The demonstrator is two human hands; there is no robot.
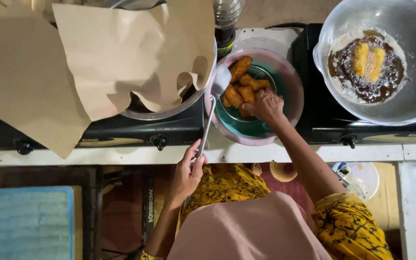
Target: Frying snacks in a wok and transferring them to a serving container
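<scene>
Fried sticks (246,86), golden and crusted, piled in teal strainer bowl (285,82) under right hand (266,106), fingers closed on one piece. Likely light, brittle, greasy, hot: grip mid-length, gently. Left hand (191,166) wrapped around metal spatula (213,106) handle, blade resting beside pile.

A home kitchen: a gas stove (136,132) on a tiled counter (246,153), a wok (412,103) frying fritters (368,60) in oil.
</scene>
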